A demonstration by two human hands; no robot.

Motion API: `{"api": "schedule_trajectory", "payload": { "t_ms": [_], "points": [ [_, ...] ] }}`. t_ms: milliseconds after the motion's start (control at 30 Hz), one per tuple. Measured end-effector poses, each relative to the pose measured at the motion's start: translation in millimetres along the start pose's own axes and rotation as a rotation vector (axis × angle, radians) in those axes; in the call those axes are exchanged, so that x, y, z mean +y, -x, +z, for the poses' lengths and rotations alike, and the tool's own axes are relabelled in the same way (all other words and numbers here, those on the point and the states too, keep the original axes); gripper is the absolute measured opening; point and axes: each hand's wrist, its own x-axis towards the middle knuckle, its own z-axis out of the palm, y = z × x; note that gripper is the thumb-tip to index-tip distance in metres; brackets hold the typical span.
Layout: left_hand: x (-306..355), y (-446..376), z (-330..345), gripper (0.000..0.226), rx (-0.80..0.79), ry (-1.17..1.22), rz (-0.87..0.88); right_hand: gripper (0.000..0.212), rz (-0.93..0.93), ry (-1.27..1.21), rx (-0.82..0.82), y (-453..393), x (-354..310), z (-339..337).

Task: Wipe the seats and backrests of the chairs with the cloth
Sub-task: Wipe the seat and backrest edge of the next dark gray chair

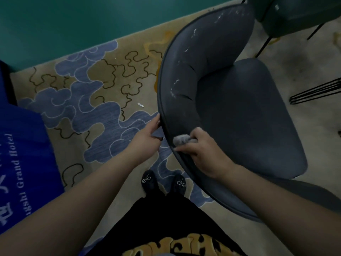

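Close around the work, a second dark chair stands at the upper right, its thin black legs reaching in from the right edge near the seat. A blue cloth with white lettering hangs at the left edge. A small white scrap lies on the carpet just beside the chair's back. Two black shoes with small bow trims stand on the carpet below the hands.

The grey-blue chair has a curved backrest with whitish streaks along its inner face. The left hand rests against the outer rim of the backrest, its grip spread with fingers fairly straight along the dark edging. The right hand lies over the rim's inner side, its grip curled round a bunched grey cloth, which is pressed against the backrest just above the seat.

Underfoot is a tan carpet with blue cloud shapes and dark wavy lines, stained yellow near the chair. A teal wall runs along its far edge.
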Motion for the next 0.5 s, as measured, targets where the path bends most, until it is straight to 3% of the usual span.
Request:
{"api": "schedule_trajectory", "payload": {
  "t_ms": [67, 167, 233, 367, 500],
  "points": [
    [0, 0, 2, 0.099, 0.013, -0.026, 0.015, 0.024, -0.031, -0.031, 0.036, 4, 5, -2],
    [0, -1, 6, 0.101, 0.039, -0.025, 0.027, 0.048, -0.075, -0.036, 0.134, -20, 4, -3],
    [-2, -2, 8, 0.099, 0.067, -0.013, 0.025, 0.057, -0.043, -0.004, 0.112, -34, 2, 0],
    [2, -2, 11, 0.093, 0.094, 0.000, 0.025, 0.041, -0.054, -0.010, 0.033, -14, 10, 4],
    [8, -4, 14, 0.078, 0.133, 0.067, 0.027, 0.036, -0.033, -0.130, 0.117, -9, 15, -5]
  ]
}}
